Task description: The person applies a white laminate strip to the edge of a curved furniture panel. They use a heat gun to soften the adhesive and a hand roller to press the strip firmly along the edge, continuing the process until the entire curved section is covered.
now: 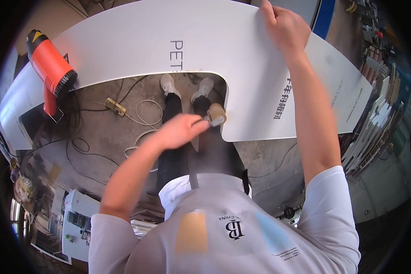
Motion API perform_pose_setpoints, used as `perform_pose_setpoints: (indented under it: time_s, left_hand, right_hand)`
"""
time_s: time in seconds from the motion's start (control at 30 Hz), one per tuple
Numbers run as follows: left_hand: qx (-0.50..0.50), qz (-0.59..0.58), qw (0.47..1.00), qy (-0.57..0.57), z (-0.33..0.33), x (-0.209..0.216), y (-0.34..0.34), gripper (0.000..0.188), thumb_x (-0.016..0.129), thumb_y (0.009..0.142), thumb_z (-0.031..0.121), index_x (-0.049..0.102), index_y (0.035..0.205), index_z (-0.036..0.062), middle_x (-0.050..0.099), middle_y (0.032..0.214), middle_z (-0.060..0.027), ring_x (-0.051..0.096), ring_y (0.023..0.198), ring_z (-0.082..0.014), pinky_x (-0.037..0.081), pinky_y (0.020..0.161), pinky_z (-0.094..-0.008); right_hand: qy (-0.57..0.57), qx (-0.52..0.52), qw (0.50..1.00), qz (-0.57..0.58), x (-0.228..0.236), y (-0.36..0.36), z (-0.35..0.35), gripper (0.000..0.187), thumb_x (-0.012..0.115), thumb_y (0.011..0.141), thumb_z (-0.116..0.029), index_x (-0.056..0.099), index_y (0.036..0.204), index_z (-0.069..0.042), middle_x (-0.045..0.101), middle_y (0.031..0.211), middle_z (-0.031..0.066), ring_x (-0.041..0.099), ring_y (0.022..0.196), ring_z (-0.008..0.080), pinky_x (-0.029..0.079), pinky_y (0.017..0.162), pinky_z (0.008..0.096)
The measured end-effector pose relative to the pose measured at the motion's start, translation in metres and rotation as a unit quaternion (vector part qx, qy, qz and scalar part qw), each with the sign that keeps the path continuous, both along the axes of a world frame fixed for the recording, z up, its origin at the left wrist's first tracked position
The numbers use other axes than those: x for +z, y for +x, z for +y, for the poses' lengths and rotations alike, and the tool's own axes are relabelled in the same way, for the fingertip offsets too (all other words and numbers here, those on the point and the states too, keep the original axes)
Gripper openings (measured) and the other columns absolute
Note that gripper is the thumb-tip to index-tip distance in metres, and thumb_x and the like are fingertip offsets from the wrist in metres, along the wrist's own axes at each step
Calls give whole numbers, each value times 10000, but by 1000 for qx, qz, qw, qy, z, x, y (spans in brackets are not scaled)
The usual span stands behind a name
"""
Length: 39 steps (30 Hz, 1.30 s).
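My left hand (180,131) is closed round the handle of a small hand roller (217,114) with a tan cylindrical head. The roller head is at the inner edge of a large white curved panel (255,59), by the corner of its cut-out; whether it touches the edge I cannot tell. At the far edge, my right hand (287,29) grips the panel on its right half, fingers bent over the rim. Dark lettering is printed on the panel's face.
An orange and black heat gun (52,66) rests at the panel's left part. Below, cables and a yellow power strip (115,106) lie on the concrete floor. Stacked strips and sheets (367,123) stand at the right. A white machine (75,223) is at the lower left.
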<state>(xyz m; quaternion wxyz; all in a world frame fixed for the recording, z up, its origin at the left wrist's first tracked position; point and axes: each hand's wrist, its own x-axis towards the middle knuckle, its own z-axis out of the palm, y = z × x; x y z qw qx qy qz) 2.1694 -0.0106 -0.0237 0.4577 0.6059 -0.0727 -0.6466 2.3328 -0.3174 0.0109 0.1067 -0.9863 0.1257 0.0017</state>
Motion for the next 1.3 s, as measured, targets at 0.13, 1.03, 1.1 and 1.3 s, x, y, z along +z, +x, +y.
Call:
perform_pose_setpoints:
  time_s: [0.13,1.03,1.1,1.3]
  left_hand:
    - [185,96,978,23,-28,5,11,426,497,1077,439,448,793,126,421,587,50,382,446,-45,303,398,-239]
    - [233,148,961,-16,-32,-2,11,527,479,1064,564,445,804,107,387,568,36,332,406,-73,296,374,-258]
    - [410,202,889,-12,-49,6,-9,519,466,1066,570,450,842,102,397,577,15,337,412,-74,296,380,-253]
    - [276,163,947,-8,-27,1,-1,477,492,1069,523,469,839,107,420,583,16,361,413,-83,306,381,-265]
  right_hand:
    - [4,-1,1000,-10,6,-1,2,517,512,984,-437,765,788,-31,708,811,226,699,825,415,533,792,475]
    - [15,-18,1000,1,0,-5,0,512,535,963,-443,746,748,-30,693,780,223,690,799,425,530,761,490]
    - [11,-21,1000,0,3,-5,-1,513,534,963,-446,747,749,-32,694,782,223,690,800,425,531,762,490]
    - [3,-9,1000,-18,1,-5,2,532,531,966,-465,752,755,-28,700,798,226,692,820,426,535,776,488]
